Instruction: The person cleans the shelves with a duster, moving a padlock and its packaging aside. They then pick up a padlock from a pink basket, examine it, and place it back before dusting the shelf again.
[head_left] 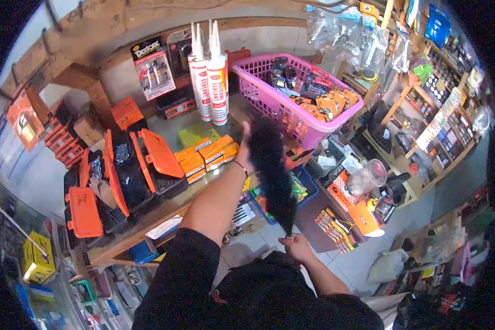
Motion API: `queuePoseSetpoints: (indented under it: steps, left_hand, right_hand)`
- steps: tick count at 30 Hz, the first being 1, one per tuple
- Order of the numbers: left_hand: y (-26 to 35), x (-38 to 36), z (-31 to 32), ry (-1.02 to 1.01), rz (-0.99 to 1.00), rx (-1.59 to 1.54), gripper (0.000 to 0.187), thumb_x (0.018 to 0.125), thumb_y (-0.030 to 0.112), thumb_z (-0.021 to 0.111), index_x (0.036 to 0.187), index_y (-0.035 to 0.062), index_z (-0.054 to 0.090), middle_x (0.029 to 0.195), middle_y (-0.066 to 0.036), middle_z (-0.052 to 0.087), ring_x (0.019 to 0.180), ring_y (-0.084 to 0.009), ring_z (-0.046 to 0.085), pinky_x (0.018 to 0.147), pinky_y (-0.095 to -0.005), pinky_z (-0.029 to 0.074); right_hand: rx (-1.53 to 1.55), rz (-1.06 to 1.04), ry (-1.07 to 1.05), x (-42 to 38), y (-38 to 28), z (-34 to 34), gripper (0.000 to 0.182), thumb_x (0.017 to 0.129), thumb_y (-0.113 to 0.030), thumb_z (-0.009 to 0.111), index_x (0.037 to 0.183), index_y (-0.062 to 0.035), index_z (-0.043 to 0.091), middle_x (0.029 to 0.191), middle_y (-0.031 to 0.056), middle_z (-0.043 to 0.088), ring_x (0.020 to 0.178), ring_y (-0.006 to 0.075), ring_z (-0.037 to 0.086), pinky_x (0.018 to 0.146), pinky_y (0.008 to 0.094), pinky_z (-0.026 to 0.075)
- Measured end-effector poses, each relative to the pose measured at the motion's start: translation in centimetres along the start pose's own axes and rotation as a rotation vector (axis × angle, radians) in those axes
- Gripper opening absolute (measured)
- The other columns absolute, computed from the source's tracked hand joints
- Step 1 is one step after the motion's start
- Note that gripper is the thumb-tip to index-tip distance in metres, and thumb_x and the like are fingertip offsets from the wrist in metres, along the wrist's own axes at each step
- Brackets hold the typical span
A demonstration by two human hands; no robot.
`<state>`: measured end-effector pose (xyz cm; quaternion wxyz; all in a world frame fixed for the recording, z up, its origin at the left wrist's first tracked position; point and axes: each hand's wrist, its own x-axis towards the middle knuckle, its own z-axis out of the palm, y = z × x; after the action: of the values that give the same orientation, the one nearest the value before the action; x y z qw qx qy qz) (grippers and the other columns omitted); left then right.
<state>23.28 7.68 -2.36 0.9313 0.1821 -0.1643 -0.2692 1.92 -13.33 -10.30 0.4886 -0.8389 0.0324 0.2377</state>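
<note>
Gripping black duster (269, 165), my right hand (297, 247) closed | left hand (245, 137) at its fluff, fingers hidden, can't tell | pink basket (320, 124) near

One head-worn camera looks forward and steeply down, wide-angle, over both forearms and hands (297, 248).

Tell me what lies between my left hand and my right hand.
The black duster stretches between your left hand and your right hand, tapering towards the right one, as the head view shows.
</note>
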Motion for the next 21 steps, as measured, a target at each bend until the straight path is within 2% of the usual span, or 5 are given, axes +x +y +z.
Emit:
queuePoseSetpoints:
  steps: [4, 8, 10, 18, 21]
  left_hand:
    - [0.1, -0.5, 1.9, 0.159, -0.107, -0.122, 0.081, 0.071, 0.074, 0.031, 0.120, 0.0101, 0.045, 0.115, -0.014, 0.051, 0.103, -0.0334, 0.050, 0.090, -0.0493, 0.038]
    - [0.0, 1.0, -1.1, -0.234, -0.088, -0.152, 0.082, 0.071, 0.074, 0.031, 0.118, 0.0084, 0.046, 0.114, -0.015, 0.051, 0.103, -0.0342, 0.050, 0.088, -0.0504, 0.039]
    - [0.3, 0.0, 2.5, 0.089, -0.012, -0.136, 0.072, 0.076, 0.069, 0.030, 0.118, 0.0122, 0.046, 0.113, -0.015, 0.051, 0.102, -0.0353, 0.050, 0.087, -0.0558, 0.037]
    - [0.5, 0.2, 2.5, 0.196, -0.008, -0.064, 0.075, 0.074, 0.072, 0.027, 0.115, 0.0134, 0.048, 0.113, -0.010, 0.052, 0.101, -0.0335, 0.051, 0.086, -0.0524, 0.039]
    - [0.3, 0.2, 1.6, 0.058, -0.063, -0.086, 0.081, 0.073, 0.074, 0.027, 0.119, 0.0104, 0.046, 0.114, -0.012, 0.052, 0.103, -0.0317, 0.051, 0.087, -0.0518, 0.038]
  right_hand:
    - [0.005, 0.036, 0.102, -0.8, 0.0, 1.5, 0.032, 0.076, -0.027, 0.062, 0.056, -0.0062, 0.050, 0.047, 0.0007, 0.047, 0.040, 0.0111, 0.042, 0.041, 0.0300, 0.034]
    - [-0.037, -0.110, 0.129, 0.1, 1.3, 1.9, 0.033, 0.078, -0.026, 0.061, 0.054, -0.0066, 0.049, 0.045, 0.0012, 0.046, 0.039, 0.0117, 0.042, 0.041, 0.0299, 0.034]
    - [0.260, 0.118, 0.086, 0.9, 1.1, 1.3, 0.035, 0.078, -0.027, 0.060, 0.053, -0.0063, 0.049, 0.044, 0.0015, 0.045, 0.036, 0.0128, 0.041, 0.038, 0.0300, 0.033]
    - [0.145, 0.250, 0.069, 1.4, -1.3, -2.2, 0.036, 0.075, -0.028, 0.063, 0.053, -0.0025, 0.049, 0.048, 0.0054, 0.050, 0.046, 0.0154, 0.046, 0.047, 0.0319, 0.037]
    - [-0.065, -0.046, -0.005, 1.3, 1.5, -1.0, 0.042, 0.079, -0.026, 0.059, 0.046, -0.0078, 0.042, 0.044, 0.0015, 0.045, 0.035, 0.0106, 0.039, 0.034, 0.0277, 0.029]
